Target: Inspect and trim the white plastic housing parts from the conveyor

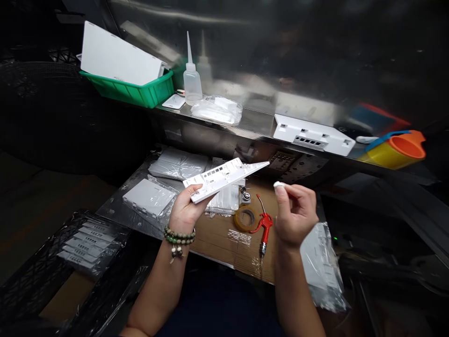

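Note:
My left hand [187, 206], with a beaded bracelet [179, 236] at the wrist, grips a white plastic housing [224, 178] by its near left end. The housing is tilted, and a row of small square openings shows along one side. To the right, my right hand [296, 213] pinches a small white piece [279, 184] between thumb and fingers, apart from the housing; its exact kind is too small to tell. Below, between the hands, a red air blow gun [266, 227] and a roll of brown tape [244, 218] lie on cardboard [213, 241].
A metal shelf [257, 122] at the back holds a green bin [140, 92], a squeeze bottle [192, 84], another white housing [312, 135] and a yellow-orange cup [396, 150]. Plastic-wrapped white panels [150, 196] lie left. A crate [31, 276] with bagged housings [89, 243] stands lower left.

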Action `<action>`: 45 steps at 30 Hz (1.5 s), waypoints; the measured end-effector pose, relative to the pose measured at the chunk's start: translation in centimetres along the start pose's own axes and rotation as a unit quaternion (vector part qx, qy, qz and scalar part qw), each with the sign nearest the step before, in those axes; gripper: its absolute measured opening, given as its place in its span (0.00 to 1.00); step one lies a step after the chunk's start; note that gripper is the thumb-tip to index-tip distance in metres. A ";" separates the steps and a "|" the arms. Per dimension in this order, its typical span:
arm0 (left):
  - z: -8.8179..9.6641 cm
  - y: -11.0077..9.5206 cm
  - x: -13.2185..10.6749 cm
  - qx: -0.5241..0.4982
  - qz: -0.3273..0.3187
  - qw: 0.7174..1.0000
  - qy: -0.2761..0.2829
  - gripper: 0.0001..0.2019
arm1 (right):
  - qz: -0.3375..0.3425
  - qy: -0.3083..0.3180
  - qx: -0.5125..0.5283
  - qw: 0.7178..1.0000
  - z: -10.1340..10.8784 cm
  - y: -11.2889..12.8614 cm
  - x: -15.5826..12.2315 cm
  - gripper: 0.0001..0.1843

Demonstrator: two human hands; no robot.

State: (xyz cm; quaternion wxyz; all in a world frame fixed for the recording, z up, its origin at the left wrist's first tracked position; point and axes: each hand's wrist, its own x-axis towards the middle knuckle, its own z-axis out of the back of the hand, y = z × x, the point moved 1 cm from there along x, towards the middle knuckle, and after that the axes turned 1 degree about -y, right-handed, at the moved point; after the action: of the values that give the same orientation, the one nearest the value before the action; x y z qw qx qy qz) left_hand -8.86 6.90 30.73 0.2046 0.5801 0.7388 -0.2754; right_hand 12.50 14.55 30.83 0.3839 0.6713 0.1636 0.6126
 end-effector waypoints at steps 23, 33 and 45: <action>-0.5 1.3 -2.8 0.138 -0.129 0.974 0.126 0.44 | 0.188 0.376 0.043 0.906 -1.4 5.2 -5.0 0.09; -0.3 1.6 -2.4 0.131 -0.093 0.979 0.129 0.39 | 0.198 0.379 0.059 0.902 -1.6 6.0 -5.1 0.09; 0.1 1.1 -2.7 0.122 -0.053 0.985 0.111 0.40 | 0.197 0.386 0.071 0.898 -1.7 6.6 -5.5 0.10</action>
State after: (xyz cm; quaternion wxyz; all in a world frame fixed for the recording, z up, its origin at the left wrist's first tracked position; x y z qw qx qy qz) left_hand -7.17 5.00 32.12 0.0344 0.5875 0.7477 -0.3075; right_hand 8.16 6.96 31.62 0.1137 0.4256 0.2064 0.8737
